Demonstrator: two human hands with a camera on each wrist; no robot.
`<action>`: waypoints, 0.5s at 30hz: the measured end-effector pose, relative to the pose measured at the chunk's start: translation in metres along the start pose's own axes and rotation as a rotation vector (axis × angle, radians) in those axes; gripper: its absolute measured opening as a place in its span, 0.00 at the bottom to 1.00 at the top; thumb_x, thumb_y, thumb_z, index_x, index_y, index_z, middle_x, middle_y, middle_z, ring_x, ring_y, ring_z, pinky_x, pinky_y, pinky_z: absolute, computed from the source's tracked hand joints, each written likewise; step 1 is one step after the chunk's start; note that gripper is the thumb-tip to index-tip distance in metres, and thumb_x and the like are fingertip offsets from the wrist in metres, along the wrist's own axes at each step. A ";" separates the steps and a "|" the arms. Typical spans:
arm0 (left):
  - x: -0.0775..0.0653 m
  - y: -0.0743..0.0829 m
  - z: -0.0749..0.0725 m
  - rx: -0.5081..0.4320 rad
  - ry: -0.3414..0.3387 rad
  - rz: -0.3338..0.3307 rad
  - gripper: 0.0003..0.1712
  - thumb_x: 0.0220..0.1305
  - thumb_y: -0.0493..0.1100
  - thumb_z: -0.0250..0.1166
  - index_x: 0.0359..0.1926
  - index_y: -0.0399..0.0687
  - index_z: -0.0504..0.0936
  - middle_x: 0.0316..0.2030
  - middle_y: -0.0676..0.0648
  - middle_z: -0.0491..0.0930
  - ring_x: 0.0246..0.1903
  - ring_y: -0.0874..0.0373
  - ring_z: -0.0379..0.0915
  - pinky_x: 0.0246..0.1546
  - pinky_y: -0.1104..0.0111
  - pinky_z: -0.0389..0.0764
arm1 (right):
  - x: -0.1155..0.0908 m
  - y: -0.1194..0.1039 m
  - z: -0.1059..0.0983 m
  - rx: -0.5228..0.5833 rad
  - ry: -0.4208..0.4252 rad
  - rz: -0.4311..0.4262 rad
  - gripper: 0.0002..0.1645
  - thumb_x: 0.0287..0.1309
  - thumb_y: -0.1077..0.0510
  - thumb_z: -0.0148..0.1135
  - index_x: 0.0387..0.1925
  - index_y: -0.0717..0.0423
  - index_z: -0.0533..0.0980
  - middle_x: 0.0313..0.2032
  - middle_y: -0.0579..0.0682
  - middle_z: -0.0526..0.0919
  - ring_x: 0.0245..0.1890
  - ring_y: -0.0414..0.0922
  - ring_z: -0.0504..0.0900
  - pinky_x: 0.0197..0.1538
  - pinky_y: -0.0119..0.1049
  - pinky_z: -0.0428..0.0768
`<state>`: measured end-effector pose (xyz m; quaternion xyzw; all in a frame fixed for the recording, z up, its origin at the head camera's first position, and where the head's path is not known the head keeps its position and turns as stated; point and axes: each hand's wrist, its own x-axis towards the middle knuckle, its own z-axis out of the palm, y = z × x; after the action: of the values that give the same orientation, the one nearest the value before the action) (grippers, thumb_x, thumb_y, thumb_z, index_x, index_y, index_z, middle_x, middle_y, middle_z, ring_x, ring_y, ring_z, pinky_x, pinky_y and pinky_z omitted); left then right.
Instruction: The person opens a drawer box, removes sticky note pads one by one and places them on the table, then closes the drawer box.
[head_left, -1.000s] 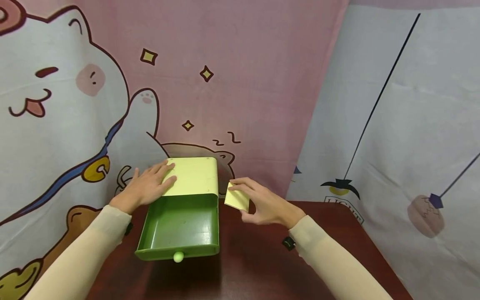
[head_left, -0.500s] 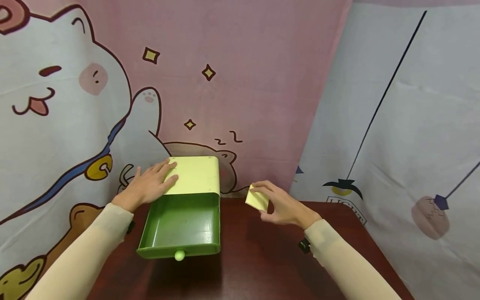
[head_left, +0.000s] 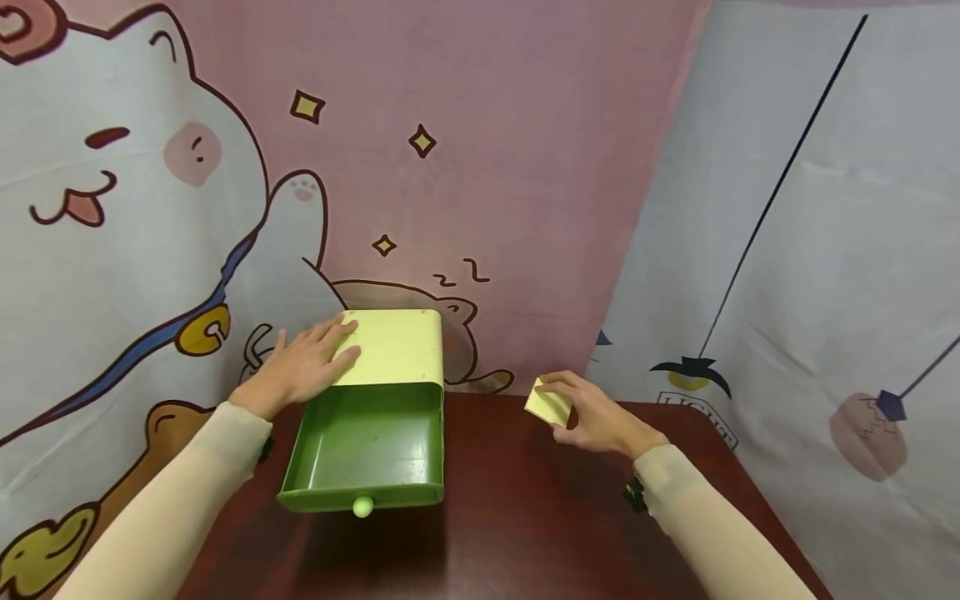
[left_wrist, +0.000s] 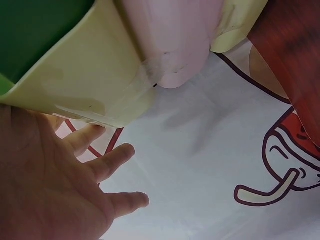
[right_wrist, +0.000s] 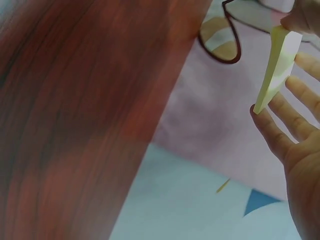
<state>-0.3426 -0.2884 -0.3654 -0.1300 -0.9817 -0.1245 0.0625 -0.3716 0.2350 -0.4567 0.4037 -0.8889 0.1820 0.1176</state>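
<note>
A pale yellow box [head_left: 397,346] stands on the table with its green drawer [head_left: 367,446] pulled out towards me; a round light-green knob [head_left: 363,507] sits on the drawer front. My left hand [head_left: 306,367] rests on the left part of the box's top, fingers spread; in the left wrist view the fingers [left_wrist: 112,162] stretch along the box's edge. Off to the right, my right hand [head_left: 600,417] pinches a pad of yellow sticky notes [head_left: 547,405] between thumb and fingers, held up over the table. The right wrist view shows the pad [right_wrist: 280,67] edge-on, touched by the fingertips.
The dark red wooden table [head_left: 510,517] runs under everything. Behind it hangs a pink and white cloth [head_left: 510,167] printed with cartoon animals. The table's right edge slants off close to the pale cloth [head_left: 817,292] on the right.
My right hand has moved to the right with the sticky note pad, away from the box. The left hand stays on the box, and the drawer is as far out as before.
</note>
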 end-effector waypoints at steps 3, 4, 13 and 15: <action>0.000 0.000 -0.001 -0.001 0.003 -0.005 0.44 0.81 0.75 0.36 0.88 0.62 0.51 0.88 0.45 0.43 0.82 0.27 0.48 0.73 0.19 0.29 | -0.005 0.011 0.001 -0.004 -0.007 0.027 0.39 0.57 0.54 0.77 0.71 0.52 0.77 0.73 0.55 0.74 0.68 0.53 0.79 0.56 0.49 0.84; 0.000 0.000 -0.001 -0.001 0.004 -0.006 0.44 0.81 0.75 0.36 0.88 0.63 0.51 0.88 0.46 0.43 0.82 0.27 0.48 0.73 0.19 0.29 | -0.006 0.014 0.001 -0.010 -0.009 0.037 0.39 0.57 0.54 0.77 0.70 0.52 0.78 0.72 0.55 0.75 0.68 0.53 0.79 0.57 0.50 0.84; 0.001 -0.002 0.000 0.010 -0.001 -0.007 0.45 0.81 0.75 0.35 0.88 0.63 0.50 0.88 0.46 0.42 0.82 0.27 0.48 0.73 0.20 0.28 | -0.023 0.040 0.011 -0.038 -0.029 0.115 0.33 0.55 0.56 0.77 0.65 0.53 0.83 0.68 0.58 0.79 0.67 0.59 0.80 0.60 0.56 0.83; 0.001 -0.002 0.000 0.014 -0.002 -0.008 0.45 0.81 0.76 0.34 0.88 0.63 0.50 0.88 0.46 0.42 0.82 0.27 0.48 0.73 0.20 0.28 | -0.026 0.046 0.013 -0.053 -0.026 0.114 0.31 0.55 0.56 0.77 0.62 0.53 0.84 0.66 0.58 0.80 0.65 0.59 0.81 0.59 0.57 0.83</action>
<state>-0.3441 -0.2900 -0.3655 -0.1259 -0.9831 -0.1177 0.0620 -0.3908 0.2747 -0.4883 0.3516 -0.9163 0.1594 0.1064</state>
